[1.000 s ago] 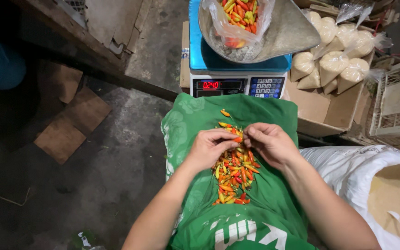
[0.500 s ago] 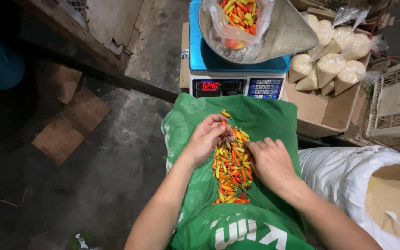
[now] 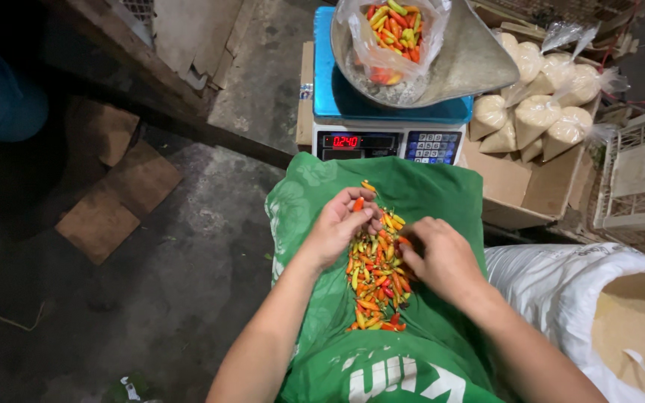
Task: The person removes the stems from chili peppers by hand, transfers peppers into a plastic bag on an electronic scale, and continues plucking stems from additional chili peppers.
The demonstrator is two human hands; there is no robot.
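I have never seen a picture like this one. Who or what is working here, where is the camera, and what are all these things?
No machine is working here: these are a person's two bare hands. The camera sits on the person's head and looks down, so you see the forearms from above.

A green sack lies spread in front of the person, with a pile of small chillies, red, orange, yellow and green, on it. The left hand pinches a few chillies at the top of the pile. The right hand rests on the pile's right edge, fingers curled; what its grip holds, I cannot tell.

Beyond the sack stands an electronic scale with a metal pan. In the pan is a clear plastic bag with more chillies. To the right are a cardboard box of filled small bags and a large white sack.
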